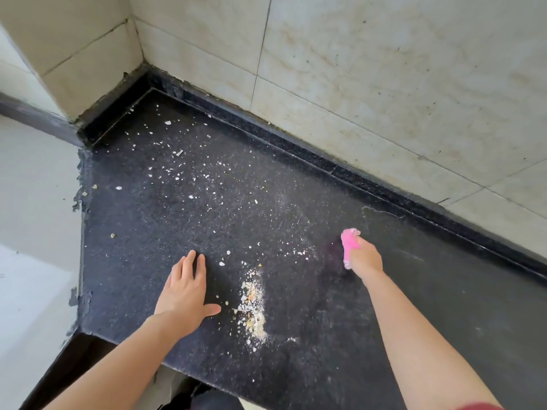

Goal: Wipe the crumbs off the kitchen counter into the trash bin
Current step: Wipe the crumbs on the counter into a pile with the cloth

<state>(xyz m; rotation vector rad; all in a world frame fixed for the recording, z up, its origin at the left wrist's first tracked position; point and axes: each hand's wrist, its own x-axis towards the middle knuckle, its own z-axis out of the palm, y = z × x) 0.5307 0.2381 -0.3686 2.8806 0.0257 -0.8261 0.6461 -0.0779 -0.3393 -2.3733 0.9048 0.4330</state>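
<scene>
The black speckled counter [444, 306] fills the view. White and yellowish crumbs are scattered over its left half [177, 170], and a gathered pile of crumbs [253, 309] lies near the front edge. My right hand [362, 255] is shut on a pink cloth [349, 242] pressed against the counter, to the right of the pile. My left hand [185, 291] lies flat and open on the counter just left of the pile, holding nothing. No trash bin is in view.
A raised black backsplash strip [325, 164] and beige wall tiles [384, 69] bound the counter at the back. The counter ends at a corner on the left [85, 202], with pale floor [35, 202] below. A dark object [207, 399] sits under the front edge.
</scene>
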